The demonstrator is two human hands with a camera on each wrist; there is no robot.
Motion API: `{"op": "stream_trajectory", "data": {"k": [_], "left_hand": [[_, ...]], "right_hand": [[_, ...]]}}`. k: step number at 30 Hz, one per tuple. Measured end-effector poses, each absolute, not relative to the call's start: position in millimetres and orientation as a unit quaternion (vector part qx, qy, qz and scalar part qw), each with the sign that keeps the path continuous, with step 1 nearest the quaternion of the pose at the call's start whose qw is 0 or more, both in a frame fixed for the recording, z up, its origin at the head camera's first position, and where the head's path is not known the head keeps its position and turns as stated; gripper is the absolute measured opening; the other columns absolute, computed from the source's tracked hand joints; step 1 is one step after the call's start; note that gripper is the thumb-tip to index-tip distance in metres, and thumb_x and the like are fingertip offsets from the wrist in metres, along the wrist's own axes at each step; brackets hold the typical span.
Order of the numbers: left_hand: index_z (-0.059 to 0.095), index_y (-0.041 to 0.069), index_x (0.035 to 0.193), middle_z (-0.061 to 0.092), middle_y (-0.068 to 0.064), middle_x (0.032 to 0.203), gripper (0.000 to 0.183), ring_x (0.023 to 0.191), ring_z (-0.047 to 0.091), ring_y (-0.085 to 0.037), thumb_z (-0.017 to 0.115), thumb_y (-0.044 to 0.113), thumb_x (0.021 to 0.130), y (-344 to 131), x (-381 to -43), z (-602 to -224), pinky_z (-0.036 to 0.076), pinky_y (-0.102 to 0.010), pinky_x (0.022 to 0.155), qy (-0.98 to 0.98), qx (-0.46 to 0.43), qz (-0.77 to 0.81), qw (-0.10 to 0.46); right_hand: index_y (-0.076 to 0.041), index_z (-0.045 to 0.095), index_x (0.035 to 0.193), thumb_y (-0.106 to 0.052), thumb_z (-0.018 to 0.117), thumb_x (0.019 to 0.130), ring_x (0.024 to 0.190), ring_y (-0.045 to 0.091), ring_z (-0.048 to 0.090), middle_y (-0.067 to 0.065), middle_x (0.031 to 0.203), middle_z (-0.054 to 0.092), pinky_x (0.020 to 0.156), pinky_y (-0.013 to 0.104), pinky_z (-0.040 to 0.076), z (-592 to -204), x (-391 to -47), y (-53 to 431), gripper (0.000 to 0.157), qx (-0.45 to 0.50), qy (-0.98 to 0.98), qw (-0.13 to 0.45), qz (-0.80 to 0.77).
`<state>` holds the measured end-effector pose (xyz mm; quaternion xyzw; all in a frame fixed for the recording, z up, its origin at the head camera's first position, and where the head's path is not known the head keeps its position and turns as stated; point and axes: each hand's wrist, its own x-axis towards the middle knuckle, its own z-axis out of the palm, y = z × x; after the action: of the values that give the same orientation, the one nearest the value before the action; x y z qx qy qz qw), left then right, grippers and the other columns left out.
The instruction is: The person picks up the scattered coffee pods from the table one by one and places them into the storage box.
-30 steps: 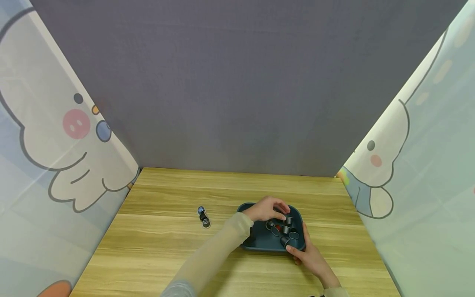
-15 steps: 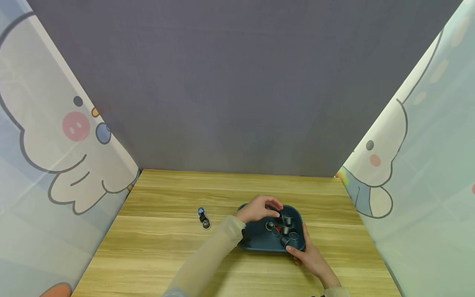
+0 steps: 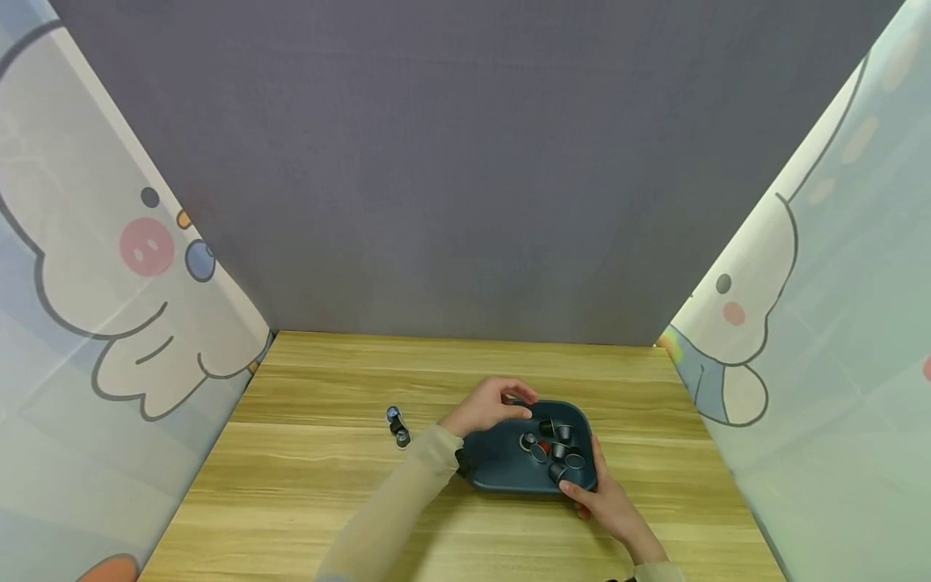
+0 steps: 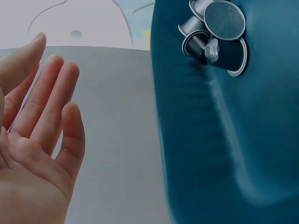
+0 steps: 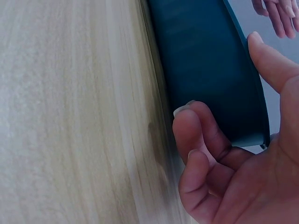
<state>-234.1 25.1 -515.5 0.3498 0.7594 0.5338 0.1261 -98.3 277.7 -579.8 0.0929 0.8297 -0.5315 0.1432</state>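
Note:
A dark blue-green tray (image 3: pixel 502 469) stands on the table, with several coffee capsules (image 3: pixel 558 451) heaped in its right half. Over the tray's back left part is my left hand (image 3: pixel 483 404), its fingers loosely bent and nothing between them. The left wrist view shows that hand's palm (image 4: pixel 35 135) bare, beside the tray wall (image 4: pixel 170 140). At the tray's front right corner my right hand (image 3: pixel 607 501) grips the side. In the right wrist view its thumb (image 5: pixel 273 60) lies at the rim and the other fingers curl against the outer wall.
To the left of the tray, a short row of coffee capsules (image 3: pixel 398 427), one with a blue top, sits on the wooden table (image 3: pixel 313 485). A grey panel (image 3: pixel 465 202) rises behind the table, and cartoon-printed sheets (image 3: pixel 822 364) flank both sides.
My left hand has drawn back leftward from the capsule heap and lifted a little. A dark capsule that was by its fingertips now lies uncovered in the tray. The right hand has stayed put.

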Motion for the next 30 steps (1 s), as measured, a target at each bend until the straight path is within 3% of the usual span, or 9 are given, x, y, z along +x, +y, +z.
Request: {"op": "stream_trajectory", "data": {"k": [10, 16, 24, 30], "left_hand": [[0.070, 0.007, 0.120, 0.070, -0.005, 0.116, 0.028, 0.101, 0.063, -0.008, 0.072, 0.014, 0.094, -1, -229, -517, 0.051, -0.032, 0.083, 0.771, 0.320, 0.539, 0.111], [0.070, 0.008, 0.120, 0.070, 0.001, 0.113, 0.027, 0.102, 0.064, -0.012, 0.073, 0.015, 0.093, -22, -224, -520, 0.051, -0.034, 0.084, 0.778, 0.292, 0.548, 0.098], [0.070, 0.004, 0.118, 0.069, -0.017, 0.116, 0.028, 0.106, 0.065, -0.027, 0.073, 0.016, 0.093, -51, -218, -529, 0.052, -0.036, 0.085, 0.782, 0.268, 0.557, 0.079], [0.071, 0.006, 0.117, 0.071, -0.008, 0.113, 0.027, 0.104, 0.065, -0.019, 0.073, 0.019, 0.093, -76, -211, -534, 0.052, -0.038, 0.084, 0.802, 0.245, 0.542, 0.056]], "right_hand": [[-0.023, -0.007, 0.161, -0.030, 0.077, 0.089, 0.063, 0.024, 0.059, 0.017, 0.097, 0.062, 0.059, 0.033, 0.052, -579, -97, 277, 0.111, 0.091, 0.832, 0.133, -0.530], [-0.023, -0.007, 0.161, -0.031, 0.077, 0.089, 0.062, 0.023, 0.059, 0.015, 0.093, 0.063, 0.059, 0.032, 0.051, -578, -96, 277, 0.111, 0.088, 0.833, 0.136, -0.528], [-0.021, -0.009, 0.161, -0.031, 0.075, 0.091, 0.062, 0.022, 0.059, 0.012, 0.083, 0.061, 0.059, 0.032, 0.052, -575, -95, 277, 0.110, 0.079, 0.837, 0.138, -0.523], [-0.024, -0.009, 0.161, -0.031, 0.076, 0.090, 0.063, 0.023, 0.059, 0.012, 0.081, 0.062, 0.059, 0.032, 0.051, -578, -96, 276, 0.110, 0.085, 0.831, 0.140, -0.532]]}}
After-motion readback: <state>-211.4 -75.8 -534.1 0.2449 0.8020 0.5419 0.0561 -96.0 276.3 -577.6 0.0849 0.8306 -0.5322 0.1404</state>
